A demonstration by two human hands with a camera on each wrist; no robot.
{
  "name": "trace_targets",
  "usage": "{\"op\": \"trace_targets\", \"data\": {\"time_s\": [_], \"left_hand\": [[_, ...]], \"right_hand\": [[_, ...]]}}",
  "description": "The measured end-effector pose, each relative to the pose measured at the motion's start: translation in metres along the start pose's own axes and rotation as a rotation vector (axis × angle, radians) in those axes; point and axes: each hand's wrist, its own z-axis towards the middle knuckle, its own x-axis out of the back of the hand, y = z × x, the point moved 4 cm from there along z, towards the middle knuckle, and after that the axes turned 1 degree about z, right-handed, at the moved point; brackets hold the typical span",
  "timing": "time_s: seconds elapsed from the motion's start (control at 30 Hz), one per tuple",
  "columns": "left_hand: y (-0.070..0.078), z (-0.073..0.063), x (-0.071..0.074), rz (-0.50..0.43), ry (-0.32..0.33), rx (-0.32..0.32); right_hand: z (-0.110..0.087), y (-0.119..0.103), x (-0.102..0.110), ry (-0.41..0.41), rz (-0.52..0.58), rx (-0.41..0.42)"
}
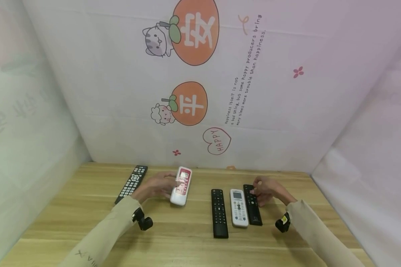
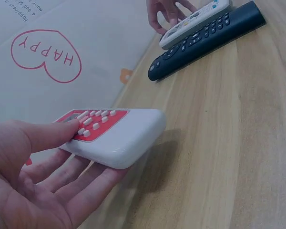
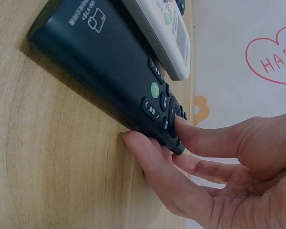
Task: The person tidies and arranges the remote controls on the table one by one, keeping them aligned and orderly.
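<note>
My left hand (image 1: 157,184) holds a white remote control with a red button panel (image 1: 179,193), thumb on top and fingers underneath. In the left wrist view this remote (image 2: 133,138) is raised off the table, with a shadow below it. My right hand (image 1: 266,189) grips the upper part of a black remote (image 1: 255,215), thumb on its buttons and fingers at its side. The right wrist view shows that black remote (image 3: 95,67) lying close beside a white remote with a small screen (image 1: 239,217).
Left of the white remote with a screen lies another black remote (image 1: 219,222). A black remote with white buttons (image 1: 133,181) lies by my left forearm. The wooden table (image 1: 173,244) meets a printed white cloth wall (image 1: 270,148) at its back.
</note>
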Motion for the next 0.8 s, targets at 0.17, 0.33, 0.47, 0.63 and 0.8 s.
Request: {"op": "trace_targets", "data": {"time_s": [0.17,0.33,0.47,0.63,0.8], "left_hand": [[0.000,-0.004,-0.003,0.010,0.085,0.047],[0.005,-0.009,-0.008,0.048,0.134,0.107],[0.009,-0.011,-0.011,0.053,0.144,0.111],[0.013,-0.013,-0.013,0.022,0.134,0.088],[0.011,-0.012,-0.014,-0.019,0.124,0.078]], "right_hand": [[0.002,0.001,0.000,0.004,0.005,-0.003],[0.002,0.003,0.000,0.012,0.000,-0.003],[0.002,0.004,0.000,0.016,-0.013,0.000],[0.001,0.002,-0.001,0.019,-0.021,-0.009],[0.001,0.002,-0.001,0.015,-0.022,-0.008]]}}
